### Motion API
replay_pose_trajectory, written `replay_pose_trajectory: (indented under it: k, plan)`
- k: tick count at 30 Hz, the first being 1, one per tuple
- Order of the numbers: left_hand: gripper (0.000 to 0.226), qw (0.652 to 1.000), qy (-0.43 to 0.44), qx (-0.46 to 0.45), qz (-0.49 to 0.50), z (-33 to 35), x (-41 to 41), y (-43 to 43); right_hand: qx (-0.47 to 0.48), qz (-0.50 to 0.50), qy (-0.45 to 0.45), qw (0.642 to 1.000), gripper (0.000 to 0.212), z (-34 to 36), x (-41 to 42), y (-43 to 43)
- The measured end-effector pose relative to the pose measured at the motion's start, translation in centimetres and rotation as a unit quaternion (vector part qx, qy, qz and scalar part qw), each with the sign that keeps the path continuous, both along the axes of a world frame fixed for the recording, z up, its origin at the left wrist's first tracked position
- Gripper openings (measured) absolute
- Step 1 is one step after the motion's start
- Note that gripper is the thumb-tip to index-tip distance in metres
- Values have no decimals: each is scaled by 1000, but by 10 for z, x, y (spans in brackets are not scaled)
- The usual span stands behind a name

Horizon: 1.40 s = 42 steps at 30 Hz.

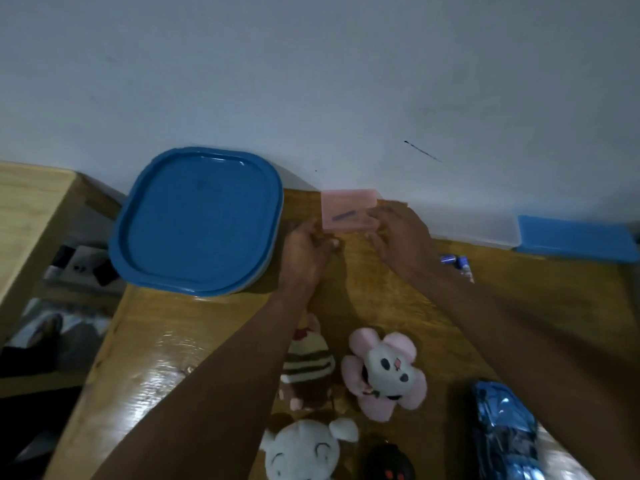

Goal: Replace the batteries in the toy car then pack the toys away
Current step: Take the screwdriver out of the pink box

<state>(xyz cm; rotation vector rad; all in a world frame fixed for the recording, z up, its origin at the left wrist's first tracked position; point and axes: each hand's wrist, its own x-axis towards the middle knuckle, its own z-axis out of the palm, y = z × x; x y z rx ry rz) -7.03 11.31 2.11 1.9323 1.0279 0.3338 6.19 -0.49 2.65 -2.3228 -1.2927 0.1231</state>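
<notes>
A small pink translucent box (348, 211) with a dark thin item inside stands at the table's far edge against the wall. My right hand (401, 237) touches its right end, fingers curled round the corner. My left hand (304, 251) is at its lower left with curled fingers; whether it grips the box is unclear. Blue batteries (457, 263) lie just right of my right wrist. The shiny blue toy car (504, 434) sits at the near right, partly under my right forearm.
A large blue-lidded container (197, 220) stands at the far left of the wooden table (145, 358). Another blue lid (578, 237) lies far right. Three plush toys (384, 372) and a black remote (388, 465) sit near the front edge.
</notes>
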Motion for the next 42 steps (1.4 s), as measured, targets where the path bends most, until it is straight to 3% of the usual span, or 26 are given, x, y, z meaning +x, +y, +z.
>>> replay_pose_trajectory:
  k: [5,16,26,35,42]
  plan:
    - [34,1000,-14,6,-22,-9,10,9,6,-11,13,1000,38,-7,-1,3]
    - [31,996,-81,-39,17,-18,10,11,6,75,-89,993,32,-11,7,16]
    - [29,997,-80,3,13,-13,8,8,-6,105,-195,975,31,-10,9,23]
    - [26,996,-82,10,13,-14,10,7,84,130,-295,943,22,-21,17,29]
    - [24,997,-71,26,10,-16,10,8,85,159,-371,911,24,-30,22,32]
